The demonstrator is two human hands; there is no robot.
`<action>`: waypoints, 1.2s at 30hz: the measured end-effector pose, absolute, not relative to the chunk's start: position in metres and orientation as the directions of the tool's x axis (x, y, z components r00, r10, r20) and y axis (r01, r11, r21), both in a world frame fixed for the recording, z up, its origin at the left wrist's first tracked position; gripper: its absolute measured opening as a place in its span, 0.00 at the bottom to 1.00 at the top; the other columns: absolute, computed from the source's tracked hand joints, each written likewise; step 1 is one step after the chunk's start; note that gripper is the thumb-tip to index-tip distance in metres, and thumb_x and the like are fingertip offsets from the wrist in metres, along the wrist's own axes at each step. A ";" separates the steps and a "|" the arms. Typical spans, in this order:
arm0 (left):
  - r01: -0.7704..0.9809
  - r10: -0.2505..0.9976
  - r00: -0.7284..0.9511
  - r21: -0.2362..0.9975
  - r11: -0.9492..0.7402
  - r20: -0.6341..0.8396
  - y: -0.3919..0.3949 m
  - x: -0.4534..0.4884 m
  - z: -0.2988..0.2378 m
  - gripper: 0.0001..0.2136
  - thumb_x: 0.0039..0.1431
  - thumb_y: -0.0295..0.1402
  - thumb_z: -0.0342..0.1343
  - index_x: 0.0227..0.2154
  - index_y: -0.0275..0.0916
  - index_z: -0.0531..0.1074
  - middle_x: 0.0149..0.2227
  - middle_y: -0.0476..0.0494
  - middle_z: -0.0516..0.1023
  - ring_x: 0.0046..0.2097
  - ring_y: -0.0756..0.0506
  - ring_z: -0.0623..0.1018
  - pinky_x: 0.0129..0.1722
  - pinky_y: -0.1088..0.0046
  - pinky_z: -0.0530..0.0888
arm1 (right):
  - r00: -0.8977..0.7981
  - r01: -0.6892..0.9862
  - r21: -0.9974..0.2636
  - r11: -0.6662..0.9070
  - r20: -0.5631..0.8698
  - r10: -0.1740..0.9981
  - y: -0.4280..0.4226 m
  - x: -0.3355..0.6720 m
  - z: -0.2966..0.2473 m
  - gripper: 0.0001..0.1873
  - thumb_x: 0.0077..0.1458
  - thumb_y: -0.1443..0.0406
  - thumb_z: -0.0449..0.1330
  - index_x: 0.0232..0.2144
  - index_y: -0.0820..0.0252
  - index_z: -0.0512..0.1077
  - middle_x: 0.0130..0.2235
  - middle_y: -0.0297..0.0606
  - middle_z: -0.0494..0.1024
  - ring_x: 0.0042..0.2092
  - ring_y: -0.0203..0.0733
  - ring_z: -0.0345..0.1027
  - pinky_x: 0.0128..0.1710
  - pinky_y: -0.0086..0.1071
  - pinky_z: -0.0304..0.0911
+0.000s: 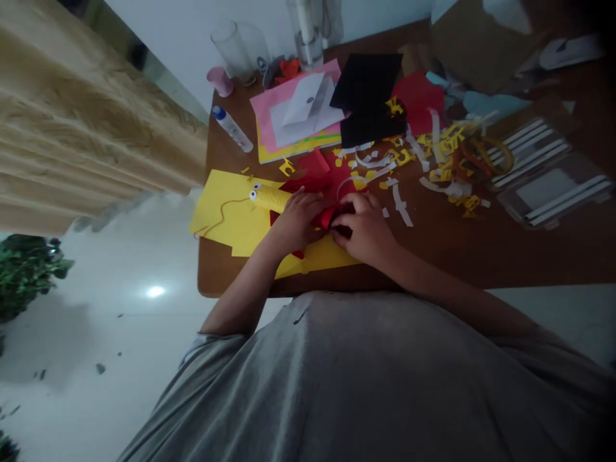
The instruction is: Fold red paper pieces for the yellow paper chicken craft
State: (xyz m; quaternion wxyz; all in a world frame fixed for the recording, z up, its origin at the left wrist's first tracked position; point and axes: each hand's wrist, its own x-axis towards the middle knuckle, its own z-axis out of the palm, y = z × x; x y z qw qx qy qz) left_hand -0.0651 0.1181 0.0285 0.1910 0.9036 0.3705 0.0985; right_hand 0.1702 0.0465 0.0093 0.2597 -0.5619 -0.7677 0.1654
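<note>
A yellow paper figure (268, 198) with two googly eyes and red paper pieces lies on yellow sheets (219, 199). A thin orange-brown string runs from its eye end across the yellow sheet. My left hand (302, 219) is bent over the body of the figure and holds it, covering its middle. At the figure's other end, my right hand (363, 226) pinches a red paper piece (328, 217) between thumb and fingers. The fingertips partly hide that piece. Behind the hands lies more red paper (337, 179) on the table.
Yellow and white scraps (404, 154) litter the brown table (433, 256) to the right. A glue bottle (233, 129), pink and white papers (269, 109), black paper (368, 83) and glasses (234, 48) stand or lie farther back. At right is an open clear case (548, 186).
</note>
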 end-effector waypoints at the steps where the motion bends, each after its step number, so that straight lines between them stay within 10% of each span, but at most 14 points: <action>1: 0.632 0.708 0.705 0.421 -0.651 0.038 0.118 -0.065 0.029 0.29 0.63 0.36 0.69 0.67 0.43 0.79 0.67 0.34 0.83 0.71 0.30 0.80 0.83 0.38 0.63 | -0.230 0.782 -0.540 0.311 0.215 0.949 0.047 0.171 0.010 0.06 0.65 0.62 0.74 0.43 0.54 0.90 0.68 0.48 0.77 0.71 0.67 0.63 0.73 0.59 0.63; 8: 0.626 0.703 0.711 0.423 -0.655 0.036 0.118 -0.065 0.029 0.30 0.62 0.35 0.70 0.68 0.43 0.80 0.67 0.33 0.83 0.71 0.29 0.79 0.83 0.36 0.62 | -0.279 0.789 -0.528 0.314 0.148 0.949 0.050 0.172 0.014 0.06 0.64 0.66 0.71 0.44 0.55 0.84 0.48 0.47 0.85 0.62 0.62 0.71 0.72 0.58 0.59; 36: 0.605 0.692 0.720 0.439 -0.664 0.053 0.113 -0.065 0.031 0.23 0.66 0.33 0.66 0.64 0.47 0.83 0.63 0.38 0.86 0.67 0.33 0.83 0.85 0.39 0.60 | -0.349 0.513 -0.859 -0.001 -0.209 0.913 0.066 0.180 0.022 0.12 0.63 0.69 0.73 0.48 0.53 0.91 0.47 0.39 0.93 0.47 0.48 0.87 0.49 0.38 0.78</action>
